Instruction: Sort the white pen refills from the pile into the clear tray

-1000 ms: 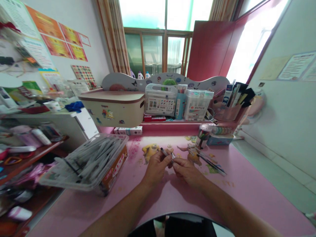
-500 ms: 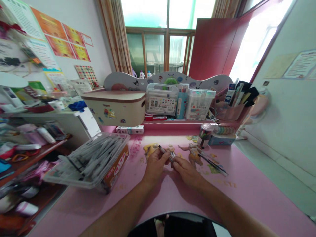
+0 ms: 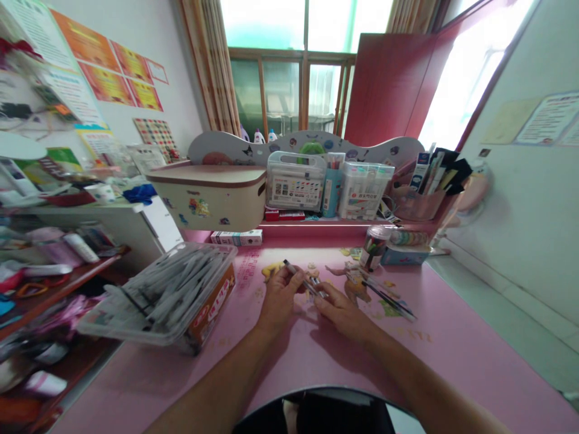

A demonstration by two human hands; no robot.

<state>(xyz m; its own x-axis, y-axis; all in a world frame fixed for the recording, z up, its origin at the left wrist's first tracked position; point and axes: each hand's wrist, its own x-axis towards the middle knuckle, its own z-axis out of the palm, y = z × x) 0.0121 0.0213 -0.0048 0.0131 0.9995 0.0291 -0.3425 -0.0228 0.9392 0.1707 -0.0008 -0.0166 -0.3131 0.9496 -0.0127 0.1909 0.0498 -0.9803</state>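
White-walled room (image 3: pixel 129 24): a home, by the look, with a child's study corner.
Pink table (image 3: pixel 452 337): printed with cartoon animals.
Wavy grey-white backboard (image 3: pixel 228 143): dotted with small cartoon stickers.
Orange-and-yellow paper sheets (image 3: pixel 106 83): certificate-like, put up at the left.
Wood-framed glass window (image 3: pixel 280 90): long brown striped cloth curtains (image 3: pixel 212 66) hang at its sides.
Reddish-brown shelves (image 3: pixel 97 271): crowded with mixed belongings, partly blurred.

One open box (image 3: pixel 136 339) of pens (image 3: pixel 181 283), one lidded bin (image 3: pixel 210 205), one jar (image 3: pixel 374 253), three bottles (image 3: pixel 259 137)
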